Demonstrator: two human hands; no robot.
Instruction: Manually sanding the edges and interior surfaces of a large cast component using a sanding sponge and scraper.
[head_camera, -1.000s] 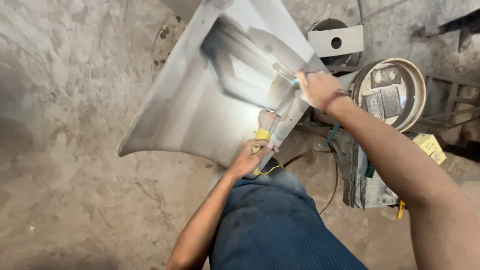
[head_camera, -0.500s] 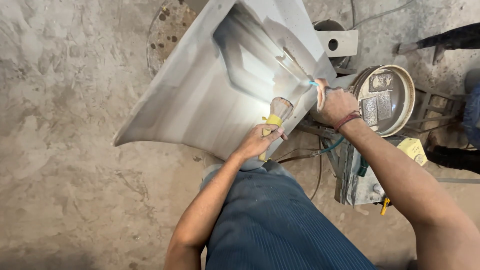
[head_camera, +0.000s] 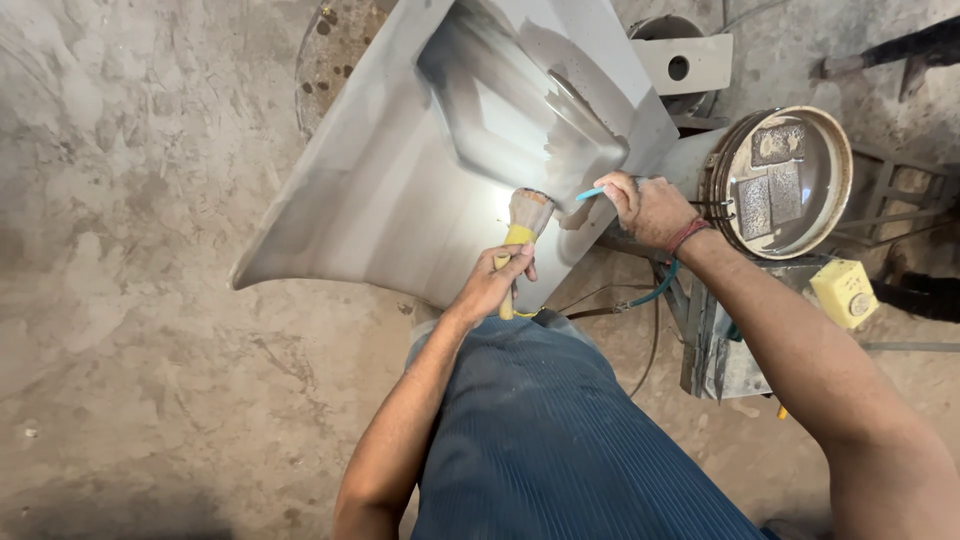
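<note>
A large pale grey moulded piece (head_camera: 400, 170) with a raised rectangular hollow leans in front of me, tilted. My left hand (head_camera: 495, 283) grips a round brush (head_camera: 526, 215) with a yellow collar and wooden handle, its bristles touching the piece's lower right face. My right hand (head_camera: 645, 205) is at the piece's right edge, closed on a thin light-blue tool (head_camera: 590, 193) whose tip points at the surface. A red band circles that wrist. My knee in blue striped cloth (head_camera: 550, 430) is below the piece.
A round metal pan (head_camera: 835, 200) holding water and dark square pads stands at the right. Below it is a yellow box with a dial (head_camera: 843, 292). A pale block with a hole (head_camera: 685, 62) lies behind. A teal hose (head_camera: 655, 290) hangs near a metal stand. The floor is dusty concrete.
My right hand has slid down the piece's right edge toward the brush and now holds the blue tool. The brush has stayed on the lower right face.
</note>
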